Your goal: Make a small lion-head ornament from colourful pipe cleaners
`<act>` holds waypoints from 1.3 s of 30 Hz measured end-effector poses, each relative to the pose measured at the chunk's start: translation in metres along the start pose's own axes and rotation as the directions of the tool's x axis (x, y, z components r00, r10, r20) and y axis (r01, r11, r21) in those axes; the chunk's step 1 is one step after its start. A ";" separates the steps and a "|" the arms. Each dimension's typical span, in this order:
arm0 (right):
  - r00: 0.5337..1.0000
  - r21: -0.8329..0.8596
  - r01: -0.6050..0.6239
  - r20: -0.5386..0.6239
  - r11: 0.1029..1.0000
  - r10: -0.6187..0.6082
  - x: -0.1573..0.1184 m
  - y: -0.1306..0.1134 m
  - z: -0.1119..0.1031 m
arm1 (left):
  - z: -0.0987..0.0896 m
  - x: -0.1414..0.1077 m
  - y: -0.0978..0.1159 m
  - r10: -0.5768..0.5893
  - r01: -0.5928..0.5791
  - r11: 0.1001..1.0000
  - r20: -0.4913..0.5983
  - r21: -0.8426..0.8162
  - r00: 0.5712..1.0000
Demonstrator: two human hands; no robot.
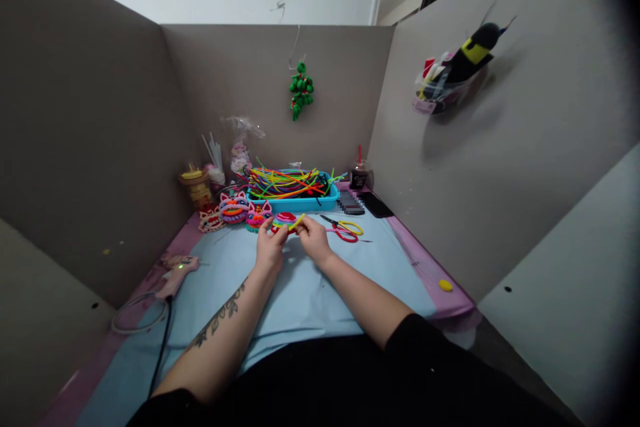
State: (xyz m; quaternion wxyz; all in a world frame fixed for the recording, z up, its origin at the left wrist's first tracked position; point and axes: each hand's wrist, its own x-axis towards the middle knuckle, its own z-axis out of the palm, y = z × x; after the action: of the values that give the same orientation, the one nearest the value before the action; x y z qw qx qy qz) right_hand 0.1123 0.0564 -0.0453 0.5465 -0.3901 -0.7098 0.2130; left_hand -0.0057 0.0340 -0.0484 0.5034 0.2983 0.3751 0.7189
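Between my two hands is a small colourful pipe-cleaner figure [286,218] with red, pink and teal parts. My left hand [271,247] pinches it from the left side. A yellow pipe cleaner [299,221] crosses its front right, and the fingers of my right hand [314,239] are closed on that strip. Just right of my right hand lie scissors [345,229] with red and yellow handles, blades spread. Finished-looking pipe-cleaner animal faces [234,207] sit behind and left of my left hand.
A blue tray [295,204] of many-coloured pipe cleaners stands at the back. A pink glue gun [181,275] with a cable lies left. A dark phone [377,205], a drink cup [359,176] and a yellow disc [445,285] are to the right. Grey partitions [275,93] enclose the table.
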 end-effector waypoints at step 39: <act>0.776 0.592 -0.568 0.156 0.571 0.610 -0.003 0.000 0.014 | 0.000 -0.002 0.001 0.184 -0.194 0.971 0.083 0.137 0.979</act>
State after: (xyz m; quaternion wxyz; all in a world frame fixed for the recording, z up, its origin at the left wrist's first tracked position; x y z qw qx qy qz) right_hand 0.0991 0.0555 -0.0514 0.5620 -0.4126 -0.4125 0.5863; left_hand -0.0051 0.0317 -0.0474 0.4227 0.3932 0.3782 0.7237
